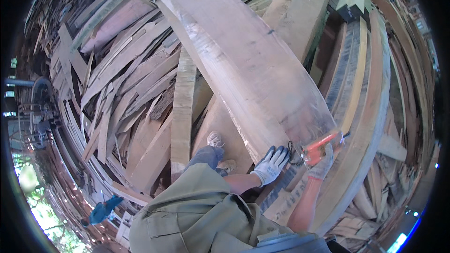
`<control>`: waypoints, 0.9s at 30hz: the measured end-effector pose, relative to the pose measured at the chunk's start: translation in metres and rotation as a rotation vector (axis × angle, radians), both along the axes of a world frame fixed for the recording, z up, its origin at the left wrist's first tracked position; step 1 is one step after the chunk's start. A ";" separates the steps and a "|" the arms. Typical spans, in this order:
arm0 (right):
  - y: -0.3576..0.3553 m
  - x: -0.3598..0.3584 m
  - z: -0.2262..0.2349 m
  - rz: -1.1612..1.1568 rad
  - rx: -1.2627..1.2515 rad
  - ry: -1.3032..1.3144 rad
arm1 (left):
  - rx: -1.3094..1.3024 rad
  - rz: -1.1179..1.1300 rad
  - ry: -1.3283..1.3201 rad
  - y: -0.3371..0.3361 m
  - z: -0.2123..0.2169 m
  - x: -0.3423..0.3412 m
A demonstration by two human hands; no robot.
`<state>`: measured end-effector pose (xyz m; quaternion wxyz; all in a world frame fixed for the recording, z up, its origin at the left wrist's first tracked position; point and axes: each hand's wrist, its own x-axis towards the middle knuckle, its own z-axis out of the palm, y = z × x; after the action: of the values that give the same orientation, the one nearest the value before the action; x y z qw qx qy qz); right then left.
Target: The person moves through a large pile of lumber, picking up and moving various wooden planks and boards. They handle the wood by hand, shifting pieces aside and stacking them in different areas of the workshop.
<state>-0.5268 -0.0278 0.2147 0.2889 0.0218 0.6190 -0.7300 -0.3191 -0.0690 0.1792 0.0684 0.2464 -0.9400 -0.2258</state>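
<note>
- Countless offcuts, slabs and strips of rough-sawn timber (126, 89) filled the whole yard, heaped loosely at every angle. Footing looked uneven, with gaps between boards. A second person in blue (101, 211) crouched well apart at the lower left, near greenery beyond the pile.
- Biggest single piece: the long, wide, pale sawn plank (243, 61), running from the top of the view down to the hands. Its face looked smooth and a little glossy. I judged it heavy, stiff and awkward for one person, with rough edges likely to splinter. The near end and the long edges seemed the natural places to take hold, with gloves on.
- Beside it on the right lay dark-edged, curved brown boards (361, 89), stacked close together.
- The person's own shoe (215, 139) stood on a board just left of the plank's near end.
- Left hand (270, 164), in a white work glove with dark fingertips, rested flat on the plank's near end, fingers spread.
- Right hand (322, 161), gloved too, was closed round the small orange-handled tool (320, 146), held against the plank's lower right corner. What kind of tool it was, I could not tell.
- A thin dark cord or strap (293, 153) showed between the hands.
</note>
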 end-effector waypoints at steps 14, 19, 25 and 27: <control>-0.076 -0.119 0.082 0.246 0.112 0.055 | 0.003 0.097 0.296 -0.060 0.057 -0.091; -0.128 -0.180 0.114 0.243 0.006 0.408 | 0.054 0.087 0.282 -0.094 0.106 -0.143; -0.164 -0.255 0.149 0.141 -0.089 0.127 | -0.012 0.059 0.216 -0.130 0.141 -0.197; -0.171 -0.273 0.147 0.253 -0.089 0.160 | -0.052 0.053 0.162 -0.140 0.141 -0.216</control>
<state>-0.8001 -0.1985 0.3619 0.3288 -0.1274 0.6048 -0.7141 -0.5353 -0.2093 0.3203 0.1567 0.2505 -0.9300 -0.2186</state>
